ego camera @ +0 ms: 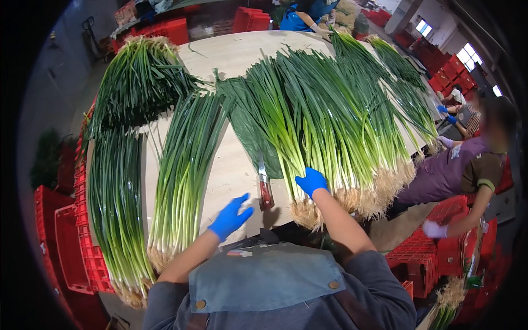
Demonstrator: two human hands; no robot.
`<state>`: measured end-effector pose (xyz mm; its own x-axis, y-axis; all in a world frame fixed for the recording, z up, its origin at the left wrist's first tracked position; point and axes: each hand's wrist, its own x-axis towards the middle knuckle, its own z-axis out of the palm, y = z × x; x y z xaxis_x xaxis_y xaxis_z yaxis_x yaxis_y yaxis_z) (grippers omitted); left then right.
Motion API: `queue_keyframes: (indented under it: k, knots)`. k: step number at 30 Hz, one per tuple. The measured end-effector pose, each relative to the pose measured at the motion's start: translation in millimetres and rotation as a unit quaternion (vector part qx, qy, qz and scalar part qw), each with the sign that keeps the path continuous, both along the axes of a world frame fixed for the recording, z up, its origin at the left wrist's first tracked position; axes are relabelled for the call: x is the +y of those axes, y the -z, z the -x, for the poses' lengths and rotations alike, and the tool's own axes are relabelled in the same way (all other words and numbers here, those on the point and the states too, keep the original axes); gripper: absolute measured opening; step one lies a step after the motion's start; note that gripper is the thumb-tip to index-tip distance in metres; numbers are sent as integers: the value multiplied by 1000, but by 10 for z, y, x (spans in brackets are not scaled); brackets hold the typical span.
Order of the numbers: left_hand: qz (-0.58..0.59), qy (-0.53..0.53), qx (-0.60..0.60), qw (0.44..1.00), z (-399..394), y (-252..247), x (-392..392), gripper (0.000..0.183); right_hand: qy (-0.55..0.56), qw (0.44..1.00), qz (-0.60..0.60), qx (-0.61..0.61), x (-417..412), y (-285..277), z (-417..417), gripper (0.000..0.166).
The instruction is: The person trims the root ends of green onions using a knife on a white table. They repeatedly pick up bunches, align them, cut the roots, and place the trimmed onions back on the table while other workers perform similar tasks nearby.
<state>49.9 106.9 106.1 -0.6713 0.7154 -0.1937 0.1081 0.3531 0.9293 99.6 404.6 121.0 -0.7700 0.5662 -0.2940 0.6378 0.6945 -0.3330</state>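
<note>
My right hand (311,181), in a blue glove, is closed around the pale lower stalks of a bunch of spring onions (284,142), just above its roots; part of the grip is hidden. To its right lies a thick heap of spring onions (334,123), leaves pointing away and roots at the near table edge. My left hand (231,216), also blue-gloved, is open and holds nothing over the near edge. Between both hands lies a knife (265,183) with a reddish-brown handle, its blade beside a green plastic sheet (258,132). Left of the knife is a smaller bunch of spring onions (181,177).
Another bunch (119,198) lies at the table's left edge, below a drooping pile (140,82). Red crates (82,243) stand along the left side, others (429,247) at right. One person (445,169) stands close on my right; another (307,18) works across the table (231,49).
</note>
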Motion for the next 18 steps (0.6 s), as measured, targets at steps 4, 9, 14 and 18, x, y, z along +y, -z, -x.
queue_keyframes:
  k: [4,9,14,18]
  knots:
    - [-70,-17,-261,963,-58,341,994,71,-33,998,54,1,38,69,-30,43]
    - [-108,-91,-428,893,-36,505,1729,86,-57,994,86,33,89,49,-91,45]
    - [-116,-97,-397,905,43,388,1790,65,-189,973,134,-20,-158,-275,-244,67]
    - [-160,-169,-414,880,153,494,1628,42,-265,948,173,18,-408,-343,-363,76]
